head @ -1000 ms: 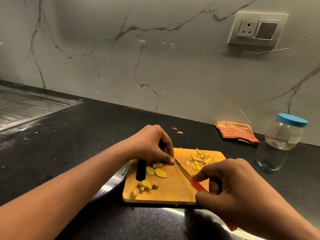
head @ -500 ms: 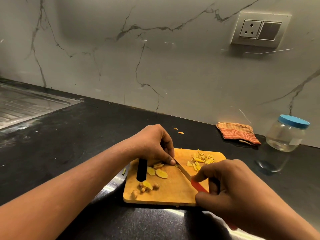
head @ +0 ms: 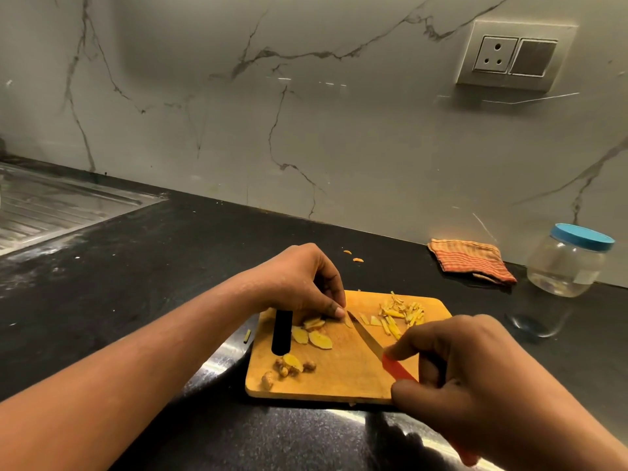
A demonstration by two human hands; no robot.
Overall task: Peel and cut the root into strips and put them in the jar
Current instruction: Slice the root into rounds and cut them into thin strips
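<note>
On the wooden cutting board point(head: 339, 379) lie flat yellow root slices point(head: 314, 336), a pile of thin cut strips point(head: 402, 312) at its far right, and brown peel scraps point(head: 289, 368) near the front. My left hand point(head: 302, 283) pins a small stack of slices down with curled fingertips. My right hand point(head: 465, 379) grips the red handle of a knife point(head: 365, 336); its blade tip touches the slices just right of my left fingertips. The clear jar point(head: 565, 263) with a blue lid stands at the far right, closed.
A folded orange striped cloth point(head: 470, 260) lies by the wall beside the jar. A steel sink drainboard point(head: 51, 205) is at far left. Two small root bits point(head: 353, 256) and one strip point(head: 247, 335) lie on the black counter. A wall socket point(head: 513, 56) sits above.
The knife blade has shifted slightly along the held slices, and a couple of freshly cut pieces lie just right of the blade. Both hands stay in place.
</note>
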